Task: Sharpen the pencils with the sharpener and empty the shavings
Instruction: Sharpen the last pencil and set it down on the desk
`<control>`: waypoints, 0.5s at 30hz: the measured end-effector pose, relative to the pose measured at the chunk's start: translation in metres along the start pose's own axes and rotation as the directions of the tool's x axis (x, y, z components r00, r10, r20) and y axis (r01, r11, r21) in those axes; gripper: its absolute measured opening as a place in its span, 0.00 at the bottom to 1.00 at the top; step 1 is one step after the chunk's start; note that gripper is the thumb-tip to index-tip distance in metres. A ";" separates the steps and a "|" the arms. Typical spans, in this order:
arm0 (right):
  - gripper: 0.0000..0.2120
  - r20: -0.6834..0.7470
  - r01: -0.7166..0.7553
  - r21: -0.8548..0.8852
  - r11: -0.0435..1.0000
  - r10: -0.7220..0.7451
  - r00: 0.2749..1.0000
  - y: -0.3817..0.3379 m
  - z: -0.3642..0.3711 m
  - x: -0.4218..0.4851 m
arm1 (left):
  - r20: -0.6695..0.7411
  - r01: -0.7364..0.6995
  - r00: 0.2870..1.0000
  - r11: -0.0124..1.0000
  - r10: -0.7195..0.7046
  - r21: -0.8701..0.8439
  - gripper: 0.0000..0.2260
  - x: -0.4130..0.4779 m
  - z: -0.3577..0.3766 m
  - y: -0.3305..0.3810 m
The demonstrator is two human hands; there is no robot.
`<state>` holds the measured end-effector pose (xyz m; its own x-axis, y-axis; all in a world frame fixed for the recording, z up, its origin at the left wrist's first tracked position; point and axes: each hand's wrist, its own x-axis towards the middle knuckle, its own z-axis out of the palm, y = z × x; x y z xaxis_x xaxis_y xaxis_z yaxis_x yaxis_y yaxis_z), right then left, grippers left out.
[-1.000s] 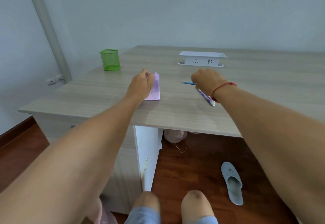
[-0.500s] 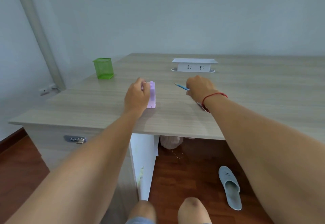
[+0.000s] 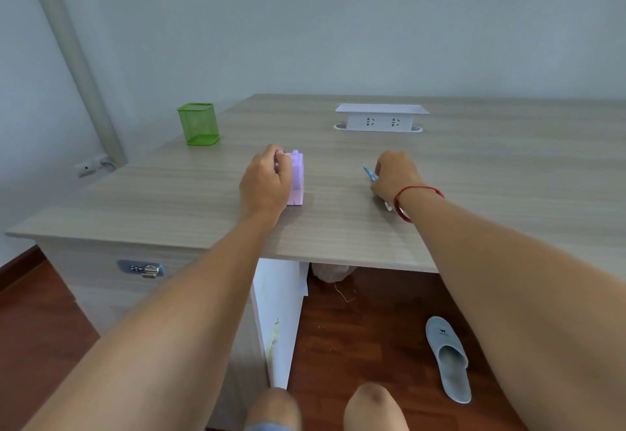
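**Sharpening not yet begun**

Left of the lilac box-shaped plastic sharpener (image 3: 295,178) stands a green mesh pot (image 3: 198,124). The left hand (image 3: 266,183) grips the sharpener on the pale wood-grain desk (image 3: 491,176). Right of it, well apart, the right hand (image 3: 394,175) pinches a blue pencil (image 3: 370,173); sharpening and emptying both seem ahead. Lower right, a grey slipper (image 3: 447,359) shows a "W"-like mark; nothing else reads.

Table (image 3: 474,173): light wood-grain top, I see it from its near edge | back left: green mesh cup (image 3: 198,123), upright | back middle: white socket box (image 3: 381,119), sits on the top | near middle: purple sharpener (image 3: 295,178), standing upright | right of it, apart: blue pencils (image 3: 370,173), if they touch the top I cannot tell
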<state>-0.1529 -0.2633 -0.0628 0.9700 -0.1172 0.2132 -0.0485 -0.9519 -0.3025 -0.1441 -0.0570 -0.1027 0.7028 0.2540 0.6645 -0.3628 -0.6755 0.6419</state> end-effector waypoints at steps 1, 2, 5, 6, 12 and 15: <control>0.10 0.000 0.008 -0.006 1.000 -0.008 1.000 -0.002 0.002 0.002 | -0.001 -0.004 1.000 1.000 0.004 -0.001 0.16 0.000 0.000 0.000; 0.10 -0.002 0.015 -0.014 1.000 -0.015 1.000 -0.004 0.003 0.003 | -0.001 -0.008 1.000 1.000 0.008 -0.002 0.16 0.001 0.000 -0.001; 0.11 -0.008 0.030 -0.049 0.998 -0.031 0.999 -0.008 0.006 0.006 | -0.001 -0.013 1.000 1.000 0.013 -0.008 0.16 0.002 0.001 -0.002; 0.11 -0.005 0.041 -0.064 0.997 -0.041 0.999 -0.009 0.007 0.006 | -0.001 -0.016 1.000 1.000 0.016 -0.009 0.16 0.002 0.002 -0.002; 0.11 0.026 0.093 -0.190 0.977 -0.090 0.996 -0.017 0.010 0.002 | 0.001 -0.016 1.000 1.000 0.016 -0.005 0.17 0.002 0.002 -0.002; 0.12 0.030 0.105 -0.247 0.963 -0.101 0.994 -0.020 0.007 -0.001 | 0.012 -0.013 1.000 1.000 0.013 -0.005 0.17 0.002 0.003 -0.003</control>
<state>-0.1514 -0.2418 -0.0637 0.9766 -0.0124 0.2148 -0.0039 -0.9992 -0.0400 -0.1398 -0.0564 -0.1047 0.7052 0.2372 0.6681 -0.3749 -0.6751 0.6354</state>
